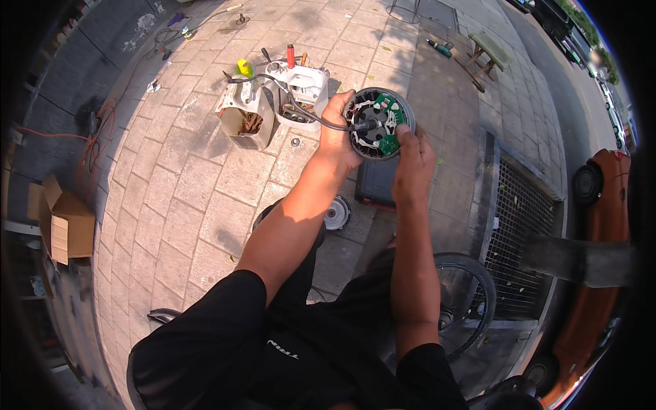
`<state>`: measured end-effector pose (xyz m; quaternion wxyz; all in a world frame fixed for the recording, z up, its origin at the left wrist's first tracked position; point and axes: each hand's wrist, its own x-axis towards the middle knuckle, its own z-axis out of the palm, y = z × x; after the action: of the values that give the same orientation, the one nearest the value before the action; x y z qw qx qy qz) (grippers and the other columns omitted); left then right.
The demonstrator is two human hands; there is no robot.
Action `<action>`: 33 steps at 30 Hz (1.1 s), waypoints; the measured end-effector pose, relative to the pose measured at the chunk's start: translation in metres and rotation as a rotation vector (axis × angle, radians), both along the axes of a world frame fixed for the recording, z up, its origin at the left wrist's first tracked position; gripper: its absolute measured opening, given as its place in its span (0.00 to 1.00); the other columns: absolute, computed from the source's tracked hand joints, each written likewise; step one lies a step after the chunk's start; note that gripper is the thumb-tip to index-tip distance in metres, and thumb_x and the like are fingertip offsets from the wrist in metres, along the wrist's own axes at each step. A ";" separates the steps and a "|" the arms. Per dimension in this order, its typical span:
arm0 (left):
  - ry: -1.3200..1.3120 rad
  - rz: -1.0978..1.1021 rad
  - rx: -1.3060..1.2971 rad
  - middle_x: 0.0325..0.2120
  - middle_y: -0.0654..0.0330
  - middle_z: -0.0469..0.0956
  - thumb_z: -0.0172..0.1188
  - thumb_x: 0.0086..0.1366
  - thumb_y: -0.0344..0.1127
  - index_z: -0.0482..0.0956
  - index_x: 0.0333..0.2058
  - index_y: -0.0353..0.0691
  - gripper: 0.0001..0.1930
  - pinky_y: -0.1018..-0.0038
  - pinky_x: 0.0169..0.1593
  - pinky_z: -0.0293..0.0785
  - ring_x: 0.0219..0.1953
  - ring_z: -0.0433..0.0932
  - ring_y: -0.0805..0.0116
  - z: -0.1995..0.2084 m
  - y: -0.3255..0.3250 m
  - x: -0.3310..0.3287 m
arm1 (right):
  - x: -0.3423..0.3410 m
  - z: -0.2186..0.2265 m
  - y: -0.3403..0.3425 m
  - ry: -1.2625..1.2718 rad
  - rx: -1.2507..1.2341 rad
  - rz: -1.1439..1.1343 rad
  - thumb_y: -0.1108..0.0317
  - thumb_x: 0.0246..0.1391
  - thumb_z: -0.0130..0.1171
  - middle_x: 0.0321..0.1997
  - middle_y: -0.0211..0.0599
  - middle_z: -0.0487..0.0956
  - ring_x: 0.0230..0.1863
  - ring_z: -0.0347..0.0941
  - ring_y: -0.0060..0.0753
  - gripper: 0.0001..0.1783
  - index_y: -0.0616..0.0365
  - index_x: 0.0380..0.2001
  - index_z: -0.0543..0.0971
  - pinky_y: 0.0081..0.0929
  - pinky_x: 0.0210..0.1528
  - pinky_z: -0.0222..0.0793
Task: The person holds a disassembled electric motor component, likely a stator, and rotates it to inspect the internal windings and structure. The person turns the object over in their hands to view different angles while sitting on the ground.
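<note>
Held up in front of me is a round hub motor [372,117], its open face toward me. Inside it show green circuit boards, white potting or sealant and a dark centre. A thick black cable [307,117] runs from its middle shaft off to the left, over the white containers. My left hand [336,130] grips the motor's left rim, most of its fingers hidden behind. At the right rim my right hand [414,156] is closed on it, the thumb on the face by the lower green board. A round grey metal cover [336,213] lies on the paving below.
Two cut-open white plastic jugs stand ahead: one holds tools [301,89], the other brown scraps [247,130]. A black case [374,184] lies beneath my hands. Also around are a bicycle wheel [478,287], a wooden stool [486,51], a power drill [441,48] and a cardboard box [72,225].
</note>
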<state>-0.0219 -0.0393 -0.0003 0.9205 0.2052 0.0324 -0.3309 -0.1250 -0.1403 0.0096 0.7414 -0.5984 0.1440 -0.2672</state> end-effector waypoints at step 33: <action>0.026 0.047 0.053 0.38 0.53 0.89 0.55 0.71 0.50 0.87 0.42 0.38 0.21 0.60 0.46 0.86 0.37 0.87 0.57 -0.005 -0.004 0.001 | 0.006 -0.020 -0.007 0.026 0.269 -0.020 0.62 0.68 0.59 0.42 0.28 0.79 0.44 0.71 0.21 0.17 0.67 0.49 0.81 0.24 0.49 0.66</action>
<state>-0.0207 -0.0436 -0.0048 0.9219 0.2243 0.0577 -0.3106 -0.1186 -0.1475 -0.0100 0.8104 -0.4954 0.1941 -0.2454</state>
